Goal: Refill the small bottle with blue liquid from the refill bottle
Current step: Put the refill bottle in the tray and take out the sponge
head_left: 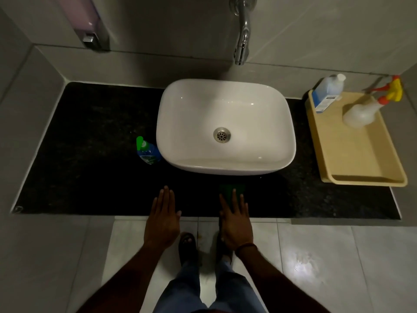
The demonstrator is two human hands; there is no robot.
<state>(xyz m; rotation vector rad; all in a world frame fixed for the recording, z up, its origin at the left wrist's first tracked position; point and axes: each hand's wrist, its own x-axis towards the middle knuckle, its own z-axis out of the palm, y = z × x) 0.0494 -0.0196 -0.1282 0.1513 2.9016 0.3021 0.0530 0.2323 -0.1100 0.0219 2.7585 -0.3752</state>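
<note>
A small bottle (pixel 147 152) of blue liquid with a green pump top stands on the black counter (pixel 90 154), just left of the white basin (pixel 225 126). A larger pale-blue refill bottle (pixel 327 92) with a white cap stands at the back of the beige tray (pixel 361 163) on the right. My left hand (pixel 163 219) hovers flat over the counter's front edge, fingers extended, holding nothing. My right hand (pixel 234 220) is held flat beside it, fingers over a dark green pad (pixel 232 190) on the counter; whether it touches the pad is unclear.
A white spray bottle (pixel 363 112) with an orange and yellow trigger stands on the tray by the refill bottle. A chrome tap (pixel 242 30) hangs over the basin. A soap dispenser (pixel 90 26) is on the back wall. Tiled floor and my feet lie below.
</note>
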